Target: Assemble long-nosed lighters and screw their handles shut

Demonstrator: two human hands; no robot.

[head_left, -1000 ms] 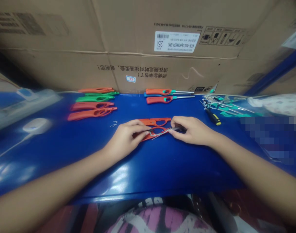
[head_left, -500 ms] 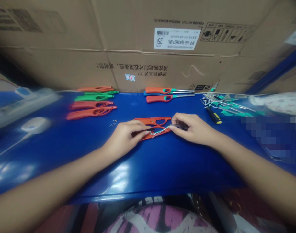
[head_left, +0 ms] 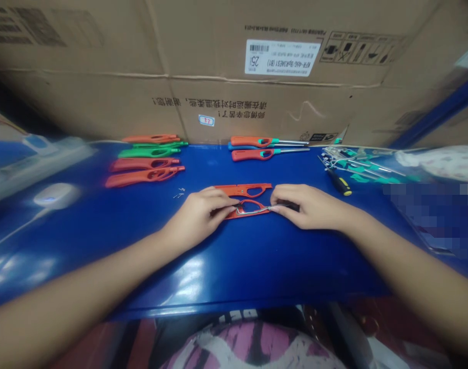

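My left hand (head_left: 203,215) is closed in a pinch on a small black part (head_left: 238,206) with thin wires (head_left: 257,210) running from it. Opposite it, my right hand (head_left: 314,206) grips a dark rod-shaped piece (head_left: 291,205) at the other end of the wires. Both hold them at the nearer orange lighter shell half (head_left: 243,215), which my left fingers partly cover. Just behind lies the other orange shell half (head_left: 236,190), with a finger loop like the first. Whether the parts sit inside the shell I cannot tell.
Several orange, green and red lighter handles (head_left: 145,164) lie at the back left, small screws (head_left: 178,193) nearer. Lighters with metal tubes (head_left: 253,154) lie at the back centre. A screwdriver (head_left: 339,183) and a pile of tubes and wires (head_left: 360,164) are right. Cardboard (head_left: 203,61) stands behind.
My right hand has moved slightly down and right with the dark piece. The wires now lie lower, along the nearer shell half, which sits straighter. My left hand keeps its pinch.
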